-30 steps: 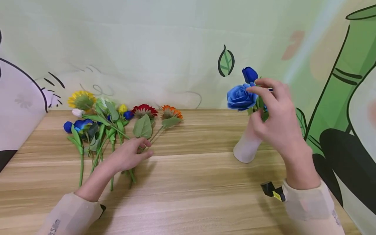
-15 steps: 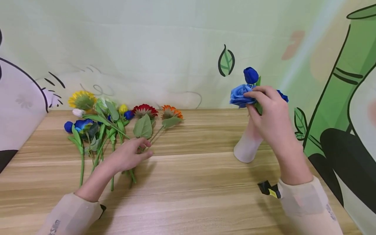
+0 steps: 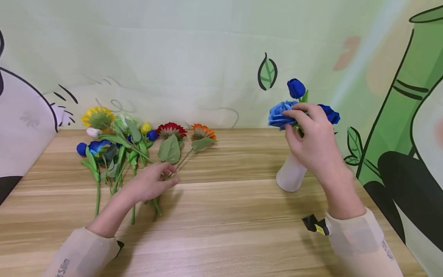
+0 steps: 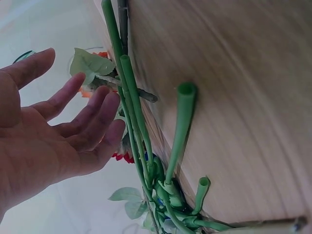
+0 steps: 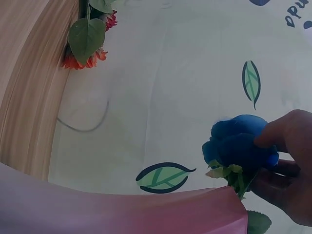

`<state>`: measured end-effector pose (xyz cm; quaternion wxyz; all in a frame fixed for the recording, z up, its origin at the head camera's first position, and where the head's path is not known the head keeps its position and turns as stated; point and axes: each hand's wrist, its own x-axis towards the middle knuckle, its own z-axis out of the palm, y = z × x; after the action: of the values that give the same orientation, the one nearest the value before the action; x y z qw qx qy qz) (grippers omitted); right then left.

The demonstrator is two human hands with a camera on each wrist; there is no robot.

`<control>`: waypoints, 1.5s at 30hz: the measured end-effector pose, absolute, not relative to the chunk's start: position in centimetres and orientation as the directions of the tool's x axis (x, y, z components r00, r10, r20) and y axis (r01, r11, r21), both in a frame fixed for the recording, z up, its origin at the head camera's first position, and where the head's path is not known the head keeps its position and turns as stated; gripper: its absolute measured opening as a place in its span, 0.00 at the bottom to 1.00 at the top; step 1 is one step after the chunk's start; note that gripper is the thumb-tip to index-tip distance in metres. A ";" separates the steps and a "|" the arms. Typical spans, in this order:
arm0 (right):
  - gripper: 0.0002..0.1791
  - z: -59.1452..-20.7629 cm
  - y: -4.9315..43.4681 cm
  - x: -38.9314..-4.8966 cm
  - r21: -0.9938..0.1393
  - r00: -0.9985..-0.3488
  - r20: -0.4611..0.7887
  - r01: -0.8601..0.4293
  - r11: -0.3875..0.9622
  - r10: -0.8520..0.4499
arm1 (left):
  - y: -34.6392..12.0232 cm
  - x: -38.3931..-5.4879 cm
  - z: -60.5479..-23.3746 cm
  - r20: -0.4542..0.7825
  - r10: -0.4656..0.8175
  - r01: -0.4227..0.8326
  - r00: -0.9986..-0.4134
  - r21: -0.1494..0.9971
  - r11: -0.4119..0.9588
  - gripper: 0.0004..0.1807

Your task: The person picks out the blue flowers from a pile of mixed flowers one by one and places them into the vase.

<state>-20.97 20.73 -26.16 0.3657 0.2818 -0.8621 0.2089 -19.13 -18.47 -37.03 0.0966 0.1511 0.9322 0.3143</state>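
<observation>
At the right of the head view, a light blue rose [image 3: 278, 115] leans out over the mouth of a pale vase [image 3: 290, 176]. My right hand [image 3: 316, 142] pinches its bloom; in the right wrist view the thumb presses on the petals [image 5: 239, 144] and the other fingers curl behind. A dark blue tulip [image 3: 296, 88] rises above it, and another blue flower [image 3: 330, 114] shows behind the hand. Over the loose flower stems [image 4: 183, 112] on the left, my left hand [image 3: 154, 182] hovers with relaxed fingers and holds nothing.
Artificial flowers lie on the wooden table [image 3: 221, 231] at the left: a yellow sunflower [image 3: 98, 117], a red flower [image 3: 172, 130], an orange flower [image 3: 203, 132], and several blue, white and yellow blooms. A printed cloth backdrop [image 3: 194, 57] stands behind the table.
My right hand has moved left and closed from above the blooms onto the light blue rose, uncovering the blue flower behind it. The left hand stays put.
</observation>
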 end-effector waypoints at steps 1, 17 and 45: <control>0.12 -26.1 20.8 -20.9 -0.150 -0.567 0.751 -0.645 0.749 -0.337 | -18.5 -19.1 -37.0 -0.085 0.343 0.222 -0.935 0.615 0.756 0.22; 0.10 -26.3 18.5 -19.4 -0.080 -0.318 0.920 -0.725 0.684 -0.229 | -18.3 -19.2 -36.9 -0.096 0.352 0.221 -0.931 0.618 0.754 0.22; 0.14 -34.3 16.0 -21.3 -0.263 -0.884 0.132 -0.467 0.844 -0.449 | -19.4 -19.0 -36.6 -0.064 0.335 0.232 -0.940 0.600 0.766 0.24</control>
<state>-21.26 16.01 -34.34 0.0327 0.2386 -0.9597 0.1451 -18.96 -19.42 -36.64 0.0838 0.1513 0.9359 0.3068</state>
